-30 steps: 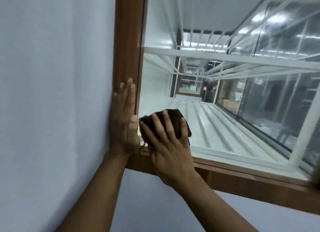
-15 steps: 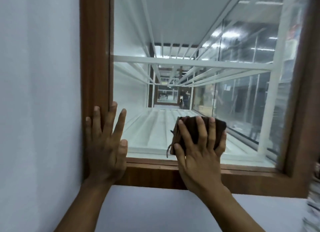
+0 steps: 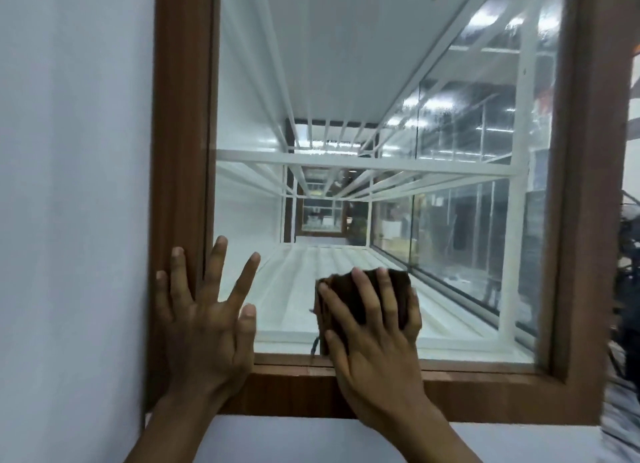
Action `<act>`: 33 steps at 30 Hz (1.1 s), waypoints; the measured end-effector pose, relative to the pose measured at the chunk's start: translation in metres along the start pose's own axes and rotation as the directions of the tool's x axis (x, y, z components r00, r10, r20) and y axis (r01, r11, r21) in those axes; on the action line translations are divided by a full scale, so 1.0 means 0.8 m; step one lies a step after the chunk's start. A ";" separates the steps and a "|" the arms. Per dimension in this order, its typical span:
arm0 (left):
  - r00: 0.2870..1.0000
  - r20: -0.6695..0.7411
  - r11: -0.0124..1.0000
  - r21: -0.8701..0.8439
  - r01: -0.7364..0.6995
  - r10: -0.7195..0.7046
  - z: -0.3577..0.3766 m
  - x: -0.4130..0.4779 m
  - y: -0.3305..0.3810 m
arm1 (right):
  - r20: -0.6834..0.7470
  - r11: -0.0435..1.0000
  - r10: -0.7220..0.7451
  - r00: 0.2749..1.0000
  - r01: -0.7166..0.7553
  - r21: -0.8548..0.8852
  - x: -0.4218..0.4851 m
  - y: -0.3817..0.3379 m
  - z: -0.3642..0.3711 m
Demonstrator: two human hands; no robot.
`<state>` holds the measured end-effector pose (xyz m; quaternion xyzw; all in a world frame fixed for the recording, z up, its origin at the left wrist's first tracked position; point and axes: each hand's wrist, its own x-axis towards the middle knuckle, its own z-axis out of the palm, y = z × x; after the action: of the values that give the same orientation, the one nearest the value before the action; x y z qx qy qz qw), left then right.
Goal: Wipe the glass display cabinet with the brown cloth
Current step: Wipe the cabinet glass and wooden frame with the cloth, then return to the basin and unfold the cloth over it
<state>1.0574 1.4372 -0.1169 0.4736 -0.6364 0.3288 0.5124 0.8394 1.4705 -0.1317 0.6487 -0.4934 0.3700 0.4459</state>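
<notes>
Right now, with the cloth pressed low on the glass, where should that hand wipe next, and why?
Probably slide the right hand and brown cloth rightward along the bottom of the glass pane. The cloth sits near the lower middle, the pane's right part lies beyond it, and the left hand braces on the wooden frame.

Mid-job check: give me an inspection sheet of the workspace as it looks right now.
Surface: glass pane in a brown wooden frame, white shelves behind it; reflections on the right side.
Job's things: brown cloth pressed flat on the lower glass, near the bottom rail.
Clutter: nothing seen.
Grippers: right hand flat on the cloth, fingers spread over it; left hand open, braced where frame meets glass.
Cables: nothing seen; a short thread hangs from the cloth.
Surroundings: pale wall left and below; dark blurred objects at far right, unclear.
</notes>
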 end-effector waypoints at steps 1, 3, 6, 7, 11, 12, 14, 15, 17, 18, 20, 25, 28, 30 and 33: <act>1.000 0.010 1.000 0.016 0.014 -0.014 0.000 0.008 0.012 | -0.034 1.000 0.022 0.999 -0.022 0.001 0.031 0.010 -0.003; 0.998 0.025 0.998 0.003 0.062 -0.062 0.001 0.032 0.040 | -0.108 0.996 0.090 0.990 -0.091 -0.006 0.119 0.031 -0.024; 0.991 -0.005 0.990 -0.049 0.131 -0.131 -0.004 0.093 0.070 | -0.130 0.987 0.156 0.979 -0.159 -0.011 0.243 0.062 -0.063; 0.989 -0.020 0.988 -0.052 0.148 -0.149 -0.007 0.118 0.076 | -0.136 0.988 0.150 0.979 -0.154 -0.022 0.274 0.070 -0.074; 0.995 -0.006 0.994 -0.040 0.100 -0.100 -0.032 0.239 0.110 | -0.154 0.990 0.130 0.980 -0.138 -0.043 0.378 0.101 -0.116; 0.997 0.002 0.996 -0.044 0.079 -0.079 -0.040 0.271 0.121 | -0.158 0.990 0.129 0.979 -0.137 -0.045 0.403 0.110 -0.127; 0.999 0.013 0.997 -0.052 0.051 -0.050 -0.057 0.333 0.138 | -0.156 0.991 0.122 0.980 -0.130 -0.042 0.448 0.128 -0.148; 0.999 0.019 0.998 -0.053 0.038 -0.037 -0.066 0.360 0.146 | -0.162 0.992 0.114 0.980 -0.122 -0.040 0.466 0.137 -0.157; 0.999 0.044 0.998 -0.060 0.013 -0.010 -0.083 0.404 0.160 | -0.193 0.994 0.083 0.978 -0.095 -0.051 0.488 0.154 -0.169; 0.998 0.062 0.997 -0.073 0.000 0.004 -0.092 0.421 0.166 | -0.214 0.996 0.066 0.975 -0.079 -0.051 0.493 0.161 -0.172; 0.994 0.106 0.994 -0.105 -0.016 0.027 -0.111 0.439 0.183 | -0.234 0.998 0.051 0.971 -0.059 -0.028 0.488 0.177 -0.180; 0.978 0.208 0.982 -0.188 0.025 0.015 -0.151 0.448 0.233 | -0.057 0.994 0.108 0.993 -0.108 0.006 0.445 0.208 -0.217; 0.959 0.282 0.973 -0.226 0.044 0.022 -0.166 0.447 0.273 | 0.069 0.983 0.170 0.983 -0.174 0.055 0.425 0.231 -0.255; 0.936 0.349 0.968 -0.249 0.045 0.046 -0.172 0.441 0.300 | 0.163 0.967 0.218 0.962 -0.235 0.099 0.413 0.251 -0.279; 0.885 0.459 0.928 -0.360 0.098 0.084 -0.182 0.425 0.337 | 0.314 0.900 0.289 0.904 -0.369 0.235 0.388 0.284 -0.312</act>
<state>0.8447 1.5688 0.2668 0.4347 -0.7896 0.0764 0.4263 0.6828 1.5834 0.2843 0.6576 -0.5938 0.4159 0.2050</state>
